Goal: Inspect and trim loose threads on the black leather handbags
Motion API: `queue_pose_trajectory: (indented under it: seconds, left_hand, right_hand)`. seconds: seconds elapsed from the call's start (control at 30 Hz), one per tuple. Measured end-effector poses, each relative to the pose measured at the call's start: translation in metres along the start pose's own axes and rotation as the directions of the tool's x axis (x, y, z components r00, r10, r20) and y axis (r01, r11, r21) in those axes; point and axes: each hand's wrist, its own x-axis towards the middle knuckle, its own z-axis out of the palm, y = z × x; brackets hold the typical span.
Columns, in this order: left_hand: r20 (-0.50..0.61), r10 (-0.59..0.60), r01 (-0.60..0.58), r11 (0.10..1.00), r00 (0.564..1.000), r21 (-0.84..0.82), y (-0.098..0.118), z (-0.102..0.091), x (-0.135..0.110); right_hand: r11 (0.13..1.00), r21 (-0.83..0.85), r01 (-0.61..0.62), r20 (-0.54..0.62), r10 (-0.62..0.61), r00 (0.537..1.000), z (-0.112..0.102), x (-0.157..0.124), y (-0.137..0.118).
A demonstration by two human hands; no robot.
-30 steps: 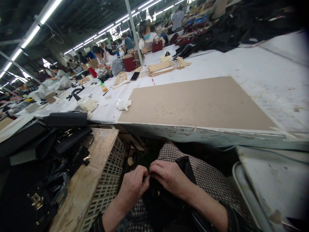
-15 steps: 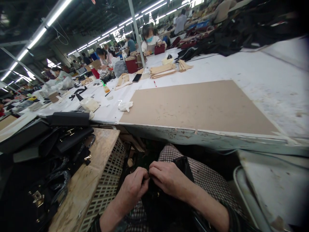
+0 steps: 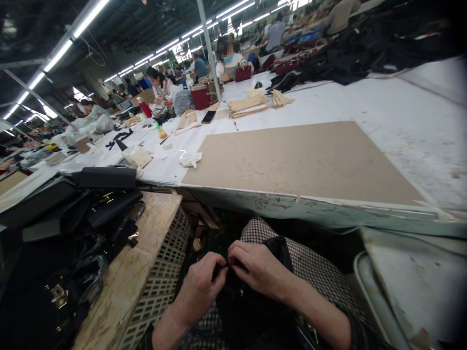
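At the bottom centre of the frame, the black bag (image 3: 248,316) lies in the person's lap, on the checked trousers (image 3: 314,272) and below the table edge. It seems to rest there so that the legs bear its weight and both hands can work at its upper rim.

The left hand (image 3: 200,289) is closed in a pinch on that rim, thumb and fingers pressed together on the dark material. The right hand (image 3: 257,270) meets it from the other side, fingers curled down over the same edge and gripping it. The knuckles of the two hands nearly touch. Holding so close probably lets one hand steady the edge while the other does the fine work (what lies between the fingertips is hidden by the fingers).

At lower left, a heap of black bags (image 3: 73,228) with metal fittings sits on a wooden bench (image 3: 146,233), with a pale lattice crate (image 3: 168,262) just beside it. Both are near the left hand, likely for easy reach.

Across the middle of the frame, a brown board (image 3: 299,160) lies flat on the long white table (image 3: 401,112). A crumpled white cloth (image 3: 190,159) sits just beside the board's left corner. Other people sit well apart at the upper left.
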Motion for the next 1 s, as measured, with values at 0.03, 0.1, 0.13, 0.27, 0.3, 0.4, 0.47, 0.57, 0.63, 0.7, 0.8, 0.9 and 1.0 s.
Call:
queue_pose_trajectory:
  seconds: [0.03, 0.1, 0.13, 0.27, 0.3, 0.4, 0.47, 0.57, 0.63, 0.7, 0.8, 0.9, 1.0]
  left_hand:
    - [-0.008, -0.007, 0.007, 0.999, 1.000, 0.034, 0.002, 0.001, 0.000]
    - [-0.027, -0.011, 0.014, 0.993, 1.000, 0.120, 0.005, 0.002, 0.001]
    - [-0.035, -0.008, 0.014, 0.986, 0.999, 0.168, 0.006, 0.002, 0.001]
    - [-0.028, 0.036, -0.024, 0.944, 0.999, 0.330, 0.009, 0.002, 0.004]
    - [-0.011, 0.057, -0.049, 0.935, 0.998, 0.352, 0.008, 0.001, 0.005]
    - [0.038, 0.141, -0.145, 0.917, 0.989, 0.371, 0.004, 0.001, 0.005]
    - [0.051, 0.184, -0.189, 0.912, 0.982, 0.363, 0.001, 0.002, 0.005]
    - [0.052, 0.205, -0.210, 0.916, 0.977, 0.342, -0.001, 0.003, 0.005]
    - [0.049, 0.200, -0.205, 0.928, 0.979, 0.313, -0.001, 0.003, 0.004]
    - [0.051, 0.182, -0.189, 0.945, 0.982, 0.265, 0.001, 0.003, 0.004]
    - [0.061, 0.153, -0.163, 0.965, 0.986, 0.205, 0.003, 0.002, 0.003]
    - [0.061, 0.142, -0.151, 0.970, 0.988, 0.190, 0.002, 0.003, 0.002]
    - [0.058, 0.143, -0.152, 0.970, 0.988, 0.192, 0.001, 0.002, 0.001]
  right_hand:
    - [1.000, 0.010, -0.007, 0.002, 0.007, 1.000, -0.001, 0.000, 0.000]
    - [1.000, 0.016, -0.018, 0.006, 0.018, 1.000, -0.001, 0.000, -0.001]
    - [1.000, 0.013, -0.022, 0.007, 0.022, 1.000, 0.000, 0.000, -0.002]
    - [0.999, 0.000, -0.036, 0.000, 0.036, 0.999, 0.002, 0.000, -0.002]
    - [0.999, -0.001, -0.037, 0.000, 0.037, 0.999, 0.002, -0.001, -0.002]
    - [1.000, -0.003, -0.020, 0.014, 0.020, 1.000, 0.001, -0.001, -0.002]
    - [1.000, -0.010, -0.004, 0.020, 0.004, 1.000, -0.001, -0.002, -0.002]
    - [0.999, -0.028, 0.018, 0.027, -0.017, 0.999, -0.003, -0.003, -0.001]
    - [0.998, -0.045, 0.046, 0.029, -0.045, 0.999, -0.004, -0.004, 0.000]
    - [0.995, -0.061, 0.080, 0.025, -0.079, 0.997, -0.004, -0.005, 0.001]
    - [0.990, -0.076, 0.117, 0.025, -0.115, 0.993, -0.004, -0.007, 0.003]
    - [0.990, -0.076, 0.121, 0.029, -0.120, 0.992, -0.004, -0.007, 0.002]
    - [0.992, -0.081, 0.100, 0.035, -0.097, 0.995, -0.004, -0.006, 0.000]
